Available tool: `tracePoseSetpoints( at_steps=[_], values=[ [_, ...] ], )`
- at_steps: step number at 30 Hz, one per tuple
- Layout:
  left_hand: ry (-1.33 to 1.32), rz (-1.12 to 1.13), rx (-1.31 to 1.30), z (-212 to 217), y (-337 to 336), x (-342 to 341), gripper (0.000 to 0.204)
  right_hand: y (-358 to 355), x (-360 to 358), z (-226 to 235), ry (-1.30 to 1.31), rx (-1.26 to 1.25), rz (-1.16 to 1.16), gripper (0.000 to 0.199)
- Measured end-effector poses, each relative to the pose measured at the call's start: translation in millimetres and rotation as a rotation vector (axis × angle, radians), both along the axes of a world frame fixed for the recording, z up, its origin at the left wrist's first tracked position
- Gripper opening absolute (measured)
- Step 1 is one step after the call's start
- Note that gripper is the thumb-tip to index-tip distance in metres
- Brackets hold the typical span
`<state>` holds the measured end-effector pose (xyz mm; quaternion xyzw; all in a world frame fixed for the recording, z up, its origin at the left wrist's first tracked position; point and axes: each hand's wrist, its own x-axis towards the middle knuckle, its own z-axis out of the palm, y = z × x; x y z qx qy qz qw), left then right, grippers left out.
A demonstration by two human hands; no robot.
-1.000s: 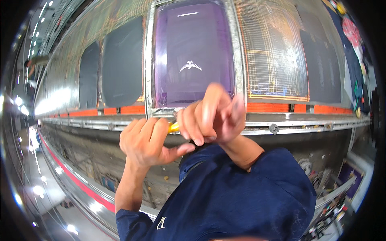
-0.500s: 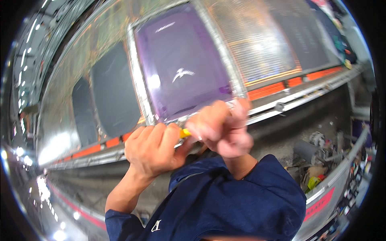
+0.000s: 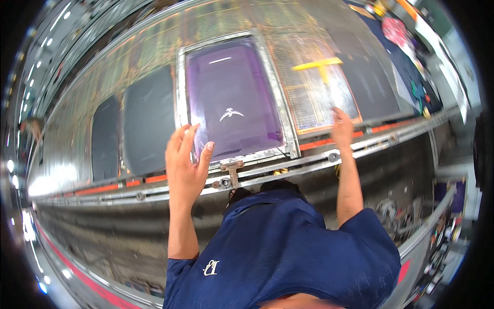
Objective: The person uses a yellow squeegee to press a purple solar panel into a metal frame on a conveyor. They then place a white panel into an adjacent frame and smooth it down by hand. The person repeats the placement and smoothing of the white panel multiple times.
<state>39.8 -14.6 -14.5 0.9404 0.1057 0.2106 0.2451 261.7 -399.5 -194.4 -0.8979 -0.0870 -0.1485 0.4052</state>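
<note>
Purple scrn, yellow T-tool — to rt.

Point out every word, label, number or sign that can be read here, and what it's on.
Navy shirt: one white, letter-like emblem; described, not quoted.
Purple screen: a white winged design and a slim white bar; no readable words.
Dark panel on the right: faint marks, too blurred to read.

Printing workshop: framed purple screen, long table
</note>
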Motion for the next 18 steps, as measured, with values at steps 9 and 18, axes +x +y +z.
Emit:
tracePoseSetpoints(
  at_steps=[9, 18],
  values=[
    [0.197, 0.417, -0.428, -143, -1, -94, 0.029, -119, 170, -52, 0.152, -0.669, -0.479, 0.031],
    [-0.012, 0.644, -0.391, -170, 38, -50, 0.019, 123, 145, -58, 0.248, -0.228, 0.110, 0.052]
  ],
)
